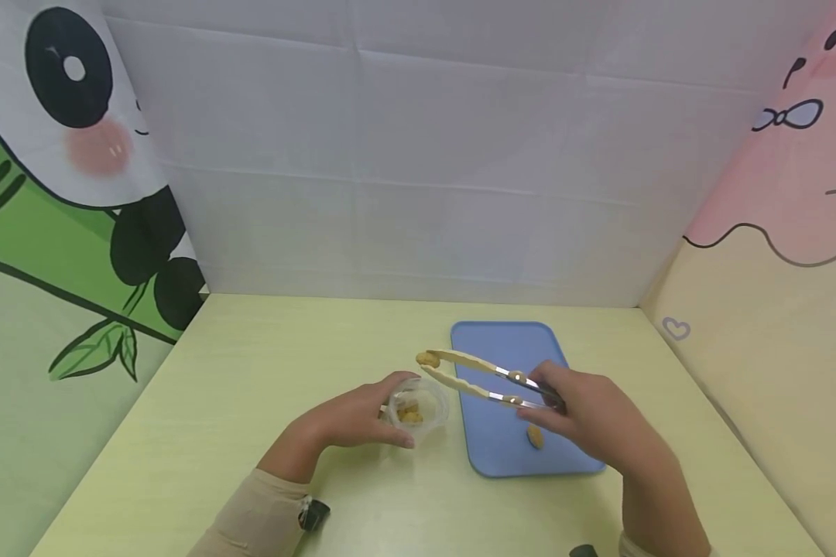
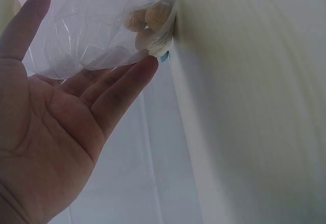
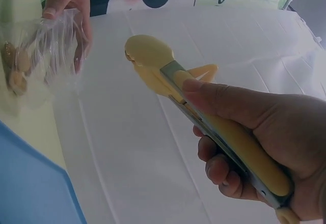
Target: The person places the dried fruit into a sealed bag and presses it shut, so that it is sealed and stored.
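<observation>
My left hand [image 1: 351,418] holds a clear plastic bag [image 2: 99,35] upright on the table, thumb on one side and fingers on the other. Several tan, peanut-like nuts [image 2: 158,15] lie at the bag's bottom. With my right hand [image 1: 592,410] I grip a pair of tongs [image 1: 467,360] with cream tips and metal arms. One tan nut [image 1: 427,360] sits at the tongs' tips, just above and beside the bag's mouth. In the right wrist view the tongs' tip [image 3: 147,51] mostly hides that nut. Another nut [image 1: 535,435] lies on the blue tray [image 1: 501,340], below my right hand.
The tray lies on the pale yellow table [image 1: 306,333], right of the bag. A white cloth wall [image 1: 418,216] closes off the back. Printed panels with a panda [image 1: 70,70] and a pink figure [image 1: 794,178] stand at the left and right.
</observation>
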### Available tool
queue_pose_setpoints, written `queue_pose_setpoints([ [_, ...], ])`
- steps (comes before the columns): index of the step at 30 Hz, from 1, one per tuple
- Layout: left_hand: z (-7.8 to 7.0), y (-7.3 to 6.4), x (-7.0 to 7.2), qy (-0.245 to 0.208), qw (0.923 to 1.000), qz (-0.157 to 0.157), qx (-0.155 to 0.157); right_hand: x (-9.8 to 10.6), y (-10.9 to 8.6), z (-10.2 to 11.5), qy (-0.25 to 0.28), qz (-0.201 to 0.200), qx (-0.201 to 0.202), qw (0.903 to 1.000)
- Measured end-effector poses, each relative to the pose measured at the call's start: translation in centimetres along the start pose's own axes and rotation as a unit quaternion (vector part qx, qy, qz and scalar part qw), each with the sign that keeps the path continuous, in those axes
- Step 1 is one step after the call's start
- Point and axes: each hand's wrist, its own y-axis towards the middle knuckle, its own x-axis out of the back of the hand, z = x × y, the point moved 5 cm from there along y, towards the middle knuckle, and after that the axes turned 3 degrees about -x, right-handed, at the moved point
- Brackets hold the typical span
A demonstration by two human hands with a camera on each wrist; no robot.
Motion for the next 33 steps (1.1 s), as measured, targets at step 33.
queue_pose_setpoints([
  [33,0.2,0.0,-0.1,-0.008,0.9999,0.005,-0.005,-0.1,0.4,-2.3,0.042,0.031,-0.092,0.9944],
])
